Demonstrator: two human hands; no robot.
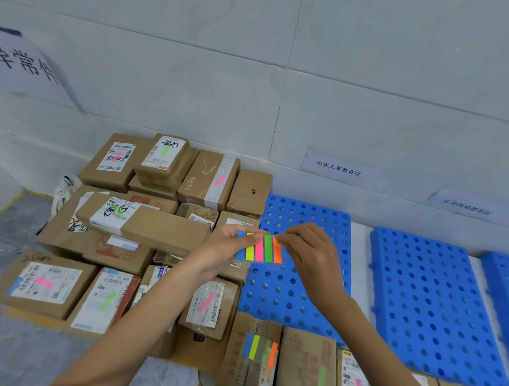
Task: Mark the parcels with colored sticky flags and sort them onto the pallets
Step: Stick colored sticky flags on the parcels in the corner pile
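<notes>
The sticky-flag pad [259,248] is gripped at its left edge by the left hand [224,248], over the blue pallet [278,298], and its rightmost orange flag [277,253], lying lengthwise away from the person, is pinched at the far tip by the right hand [312,252].

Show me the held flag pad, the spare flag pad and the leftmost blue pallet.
held flag pad [259,248], head view, its pink strip.
spare flag pad [254,346], head view, its yellow strip.
leftmost blue pallet [282,291], head view, bare perforated top.
</notes>
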